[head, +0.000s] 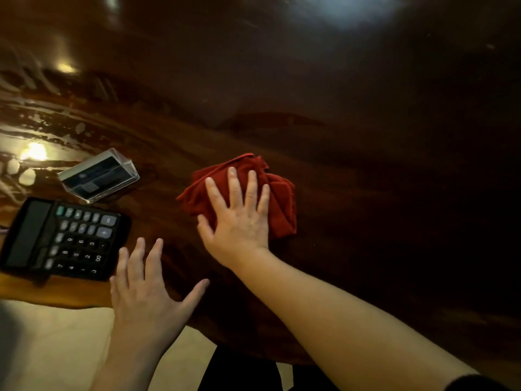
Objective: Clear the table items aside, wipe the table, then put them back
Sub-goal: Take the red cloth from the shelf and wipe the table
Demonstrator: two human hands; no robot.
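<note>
A crumpled red cloth point(282, 198) lies on the dark glossy wooden table point(366, 165). My right hand point(239, 218) lies flat on top of the cloth, fingers spread, pressing it to the tabletop. My left hand point(143, 286) rests open on the table near its front edge, fingers apart and holding nothing. Just left of that hand sits a black calculator point(62, 238). Behind the calculator stands a clear plastic card holder point(98, 176) with dark cards inside.
The table's front edge runs along the lower left, with pale floor point(56, 348) below it. Bright lamp reflections shine on the tabletop at the left and at the top right. Dark trousers show beneath the edge at the bottom centre.
</note>
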